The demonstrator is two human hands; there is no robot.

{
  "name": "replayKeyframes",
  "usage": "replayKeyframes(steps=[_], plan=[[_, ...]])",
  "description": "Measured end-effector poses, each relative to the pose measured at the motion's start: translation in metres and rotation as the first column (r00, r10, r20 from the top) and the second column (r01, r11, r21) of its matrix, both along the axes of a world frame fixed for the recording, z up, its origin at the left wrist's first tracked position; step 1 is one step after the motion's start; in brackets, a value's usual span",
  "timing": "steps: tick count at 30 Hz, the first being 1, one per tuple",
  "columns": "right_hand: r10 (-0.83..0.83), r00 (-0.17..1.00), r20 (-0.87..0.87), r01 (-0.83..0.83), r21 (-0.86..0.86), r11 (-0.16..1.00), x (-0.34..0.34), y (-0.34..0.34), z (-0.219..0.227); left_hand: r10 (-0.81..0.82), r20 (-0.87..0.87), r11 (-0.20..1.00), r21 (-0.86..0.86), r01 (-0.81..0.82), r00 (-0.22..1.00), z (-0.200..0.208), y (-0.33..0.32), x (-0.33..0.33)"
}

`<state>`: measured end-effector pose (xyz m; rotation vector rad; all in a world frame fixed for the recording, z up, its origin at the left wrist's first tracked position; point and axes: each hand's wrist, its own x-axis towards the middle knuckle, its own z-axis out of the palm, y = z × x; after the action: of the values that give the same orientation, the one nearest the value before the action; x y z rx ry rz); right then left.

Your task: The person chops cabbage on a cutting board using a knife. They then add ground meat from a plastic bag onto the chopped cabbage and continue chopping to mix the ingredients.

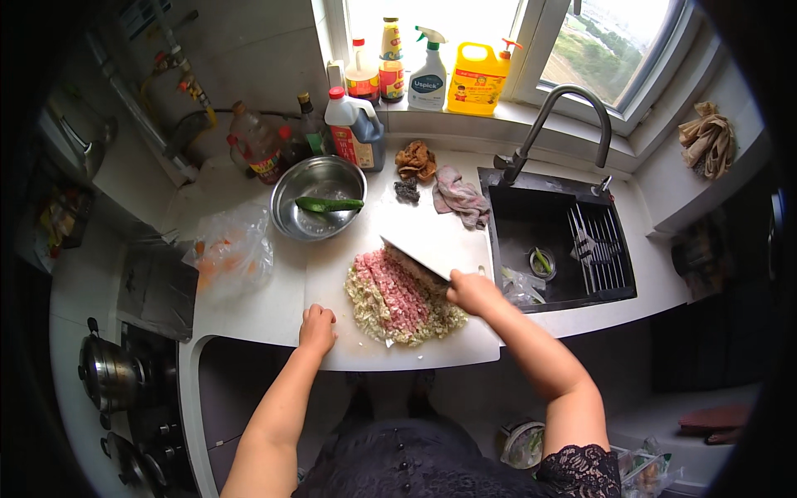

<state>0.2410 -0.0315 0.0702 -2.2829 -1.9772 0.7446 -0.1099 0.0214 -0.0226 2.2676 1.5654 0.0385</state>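
Observation:
My right hand (471, 292) grips the handle of a cleaver (419, 259). Its broad blade slants up and left over a pile of pink minced meat (390, 286) ringed by pale green chopped vegetable (365, 305). The pile lies on a white cutting board (349, 358) at the counter's front edge. On the board's left side rests my left hand (317, 329), its fingers curled down at the surface; whether anything is under them cannot be seen. Behind the pile, a steel bowl (286, 217) holds a long green vegetable (330, 204).
A clear plastic bag (232, 256) with orange pieces lies left of the board. Bottles and a blue-grey jug (355, 133) stand at the back. A crumpled cloth (459, 197) lies beside the dark sink (519, 220) and its curved faucet (604, 124). Pots (108, 375) sit at far left.

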Motion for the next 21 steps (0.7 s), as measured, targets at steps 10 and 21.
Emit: replayKeyframes(steps=[10,21], plan=[[-0.072,0.877,0.476,-0.164,0.435,0.885,-0.117,-0.082,-0.058,-0.026,-0.008,0.999,-0.038,0.025,1.000,0.004,0.005,0.003],[-0.318,0.902,-0.291,0.378,0.179,0.908,-0.110,-0.055,-0.024,-0.084,-0.037,0.996,-0.042,0.083,0.996,0.001,0.009,0.002]])
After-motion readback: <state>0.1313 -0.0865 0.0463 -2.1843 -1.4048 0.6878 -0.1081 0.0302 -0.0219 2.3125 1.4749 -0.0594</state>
